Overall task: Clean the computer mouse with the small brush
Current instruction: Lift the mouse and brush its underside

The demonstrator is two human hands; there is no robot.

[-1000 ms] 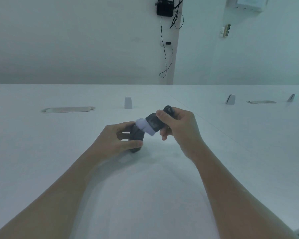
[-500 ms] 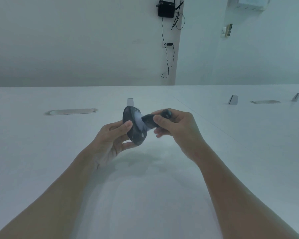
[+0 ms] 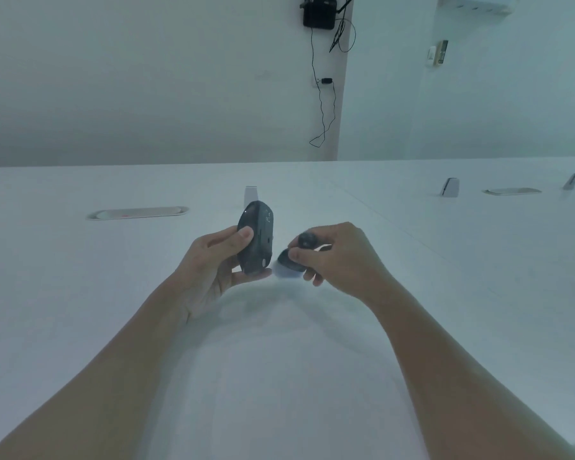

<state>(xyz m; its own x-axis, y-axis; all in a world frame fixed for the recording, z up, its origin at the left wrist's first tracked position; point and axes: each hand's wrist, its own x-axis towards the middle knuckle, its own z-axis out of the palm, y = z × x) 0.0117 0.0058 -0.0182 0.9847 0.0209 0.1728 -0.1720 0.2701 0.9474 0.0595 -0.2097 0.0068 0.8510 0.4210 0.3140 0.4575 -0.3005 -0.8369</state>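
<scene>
My left hand (image 3: 213, 263) holds a dark computer mouse (image 3: 258, 239) upright above the white table, its underside turned to the right. The thumb presses on its left side and the fingers support it from below. My right hand (image 3: 339, 257) grips a small dark brush (image 3: 291, 262) with pale bristles that point down and to the left. The bristles hang just right of the mouse's lower end, a small gap apart from it. The brush is blurred.
The white table (image 3: 80, 310) spreads wide around both hands. An oval cable grommet (image 3: 138, 213) lies at the far left and another (image 3: 512, 191) at the far right. Small white wedge stands (image 3: 450, 187) sit near the back. A router (image 3: 319, 14) hangs on the wall.
The mouse went from lying low under the brush to standing upright with its underside showing. The brush left the mouse's face and swung down to the right of it.
</scene>
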